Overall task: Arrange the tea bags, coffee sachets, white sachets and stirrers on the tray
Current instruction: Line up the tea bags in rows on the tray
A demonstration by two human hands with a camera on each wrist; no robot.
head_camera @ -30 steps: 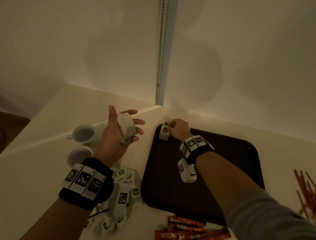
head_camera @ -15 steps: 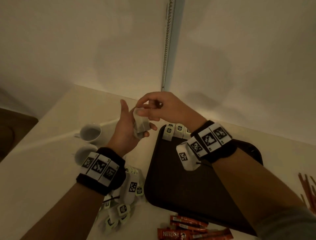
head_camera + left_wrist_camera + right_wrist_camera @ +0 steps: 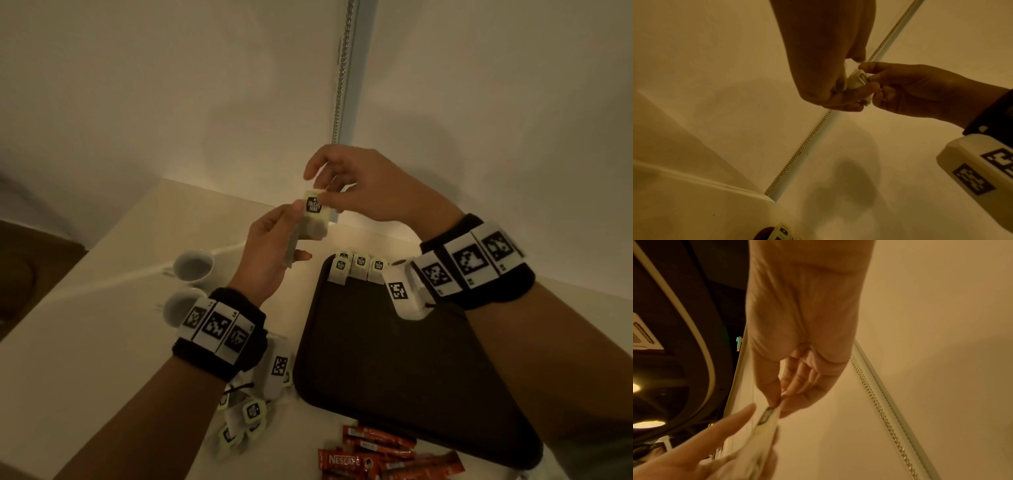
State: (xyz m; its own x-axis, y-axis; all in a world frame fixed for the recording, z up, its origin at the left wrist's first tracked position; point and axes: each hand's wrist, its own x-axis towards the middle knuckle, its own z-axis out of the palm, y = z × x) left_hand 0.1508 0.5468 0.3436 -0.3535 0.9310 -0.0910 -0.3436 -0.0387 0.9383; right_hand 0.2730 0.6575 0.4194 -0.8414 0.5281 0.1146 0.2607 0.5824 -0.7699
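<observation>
Near the middle of the head view, both hands are meeting above the pale surface, just left of the dark tray. The left hand is holding a small stack of tea bags, its grip curled around their lower part. The right hand is reaching in from the upper right, and its grip is pinching the top of the front tea bag at the green-edged tag between thumb and fingertips. The right wrist view is showing the same pinch edge-on, with the left hand's fingers rising from the lower left.

Four tea bags are lying in a row along the tray's far edge, upper middle of the frame, tags pointing away. A loose pile of tea bags is sitting on the surface at lower centre, partly hidden under the left wrist. Red Nescafe coffee sachets are lying at the bottom edge, just in front of the tray's near rim. Two white cups are standing left of the hands, one behind the other.
</observation>
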